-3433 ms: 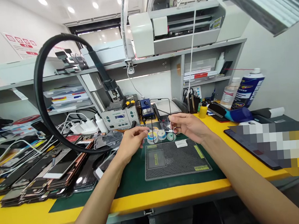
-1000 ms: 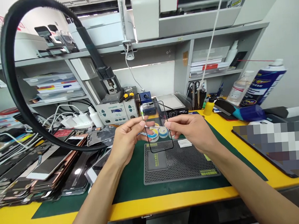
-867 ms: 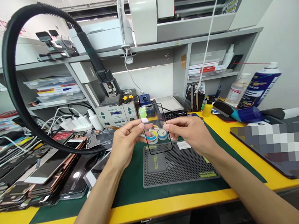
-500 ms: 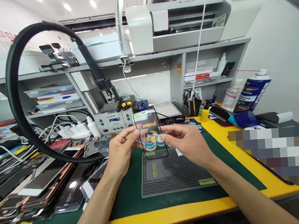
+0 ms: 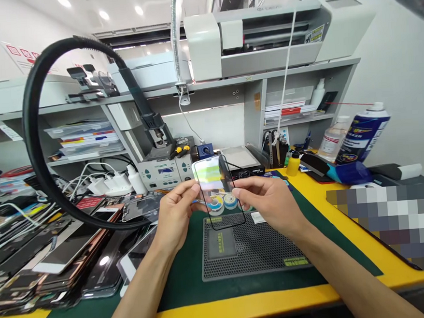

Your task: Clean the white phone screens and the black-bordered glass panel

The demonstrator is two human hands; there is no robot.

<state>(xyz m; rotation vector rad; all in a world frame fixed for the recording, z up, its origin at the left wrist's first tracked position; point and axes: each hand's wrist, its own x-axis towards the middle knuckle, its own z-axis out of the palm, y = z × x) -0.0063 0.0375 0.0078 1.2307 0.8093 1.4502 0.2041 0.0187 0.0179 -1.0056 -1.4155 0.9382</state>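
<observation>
A clear phone screen glass with a thin black border is held up in the air above the green mat, tilted back so its upper part reflects light. My left hand pinches its left edge and my right hand pinches its right edge. Below the glass lies a dark perforated work pad. Several small tape rolls sit on the mat right behind the glass.
A stack of phones and screens fills the bench's left side. A black hose loop arches over them from a grey rework station. Blue spray can, clear bottle, yellow bottle stand at right. Shelves carry a white machine.
Both hands kept hold of the glass and tipped its top backward, so it now catches a bright reflection. The hands sank slightly toward the pad, and the head view shifted.
</observation>
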